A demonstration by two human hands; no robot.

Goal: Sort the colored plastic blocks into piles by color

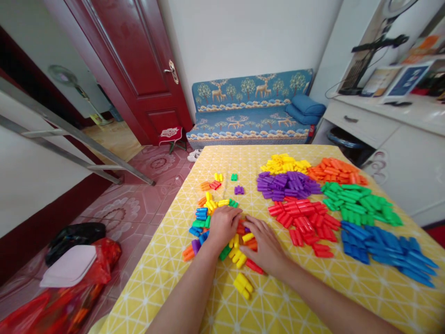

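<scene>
My left hand [224, 225] is over a mixed heap of plastic building blocks, its fingers curled and their tips hidden. Whatever it may hold is out of sight. Beside it, my right hand [264, 246] lies at the heap's right edge with thumb and fingers apart, touching the pieces. Around the hands are yellow blocks [237, 256], a red block [255, 266], blue blocks [201, 214] and orange blocks [188, 253]. Nearest me lies a yellow block [243, 285]. Farther off sit a purple block [239, 190] and a green block [234, 177].
Single-colour piles cover the table's right side: yellow [283, 163], orange [335, 171], purple [287, 185], green [361, 204], red [306, 218] and blue [385, 250]. A patterned yellow cloth [167, 287] covers the table. Behind stands a blue sofa [243, 123]; left is a metal ladder [76, 139].
</scene>
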